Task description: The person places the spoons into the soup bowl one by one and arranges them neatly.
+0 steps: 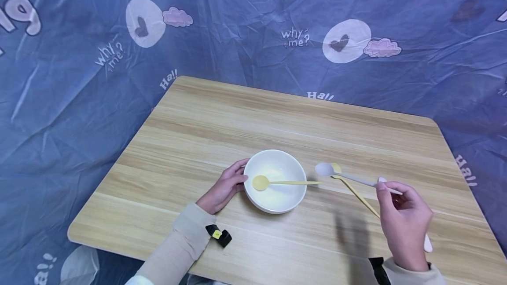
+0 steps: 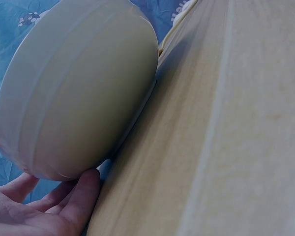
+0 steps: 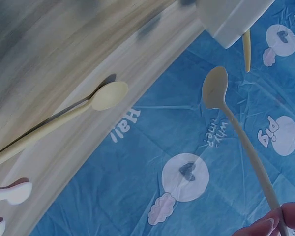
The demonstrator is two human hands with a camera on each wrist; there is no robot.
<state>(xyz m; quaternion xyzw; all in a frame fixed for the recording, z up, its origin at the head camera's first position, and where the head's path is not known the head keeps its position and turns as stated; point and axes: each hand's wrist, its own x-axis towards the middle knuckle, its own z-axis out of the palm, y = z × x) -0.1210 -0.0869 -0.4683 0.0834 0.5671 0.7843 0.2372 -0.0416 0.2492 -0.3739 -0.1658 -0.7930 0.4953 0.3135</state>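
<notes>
A white bowl [image 1: 282, 168] stands on the table, and my left hand [image 1: 225, 187] grips its left side, thumb near the rim and fingers along the outer wall. Inside the bowl lies a yellow spoon [image 1: 260, 182], its handle reaching out over the right rim. My right hand [image 1: 409, 220] pinches the handle of a pale grey-white spoon [image 1: 325, 169] above the table, its bowl end pointing left towards the white bowl. Beneath it another yellow spoon [image 1: 359, 196] lies on the tabletop. White utensil ends [image 3: 18, 193] show beside that spoon in the right wrist view; my right hand partly covers them in the head view.
The wood-grain table [image 1: 166, 179] has rounded corners. A blue printed cloth [image 1: 245, 52] hangs behind and around it. A black strap with a yellow tag [image 1: 217, 234] is on the left sleeve.
</notes>
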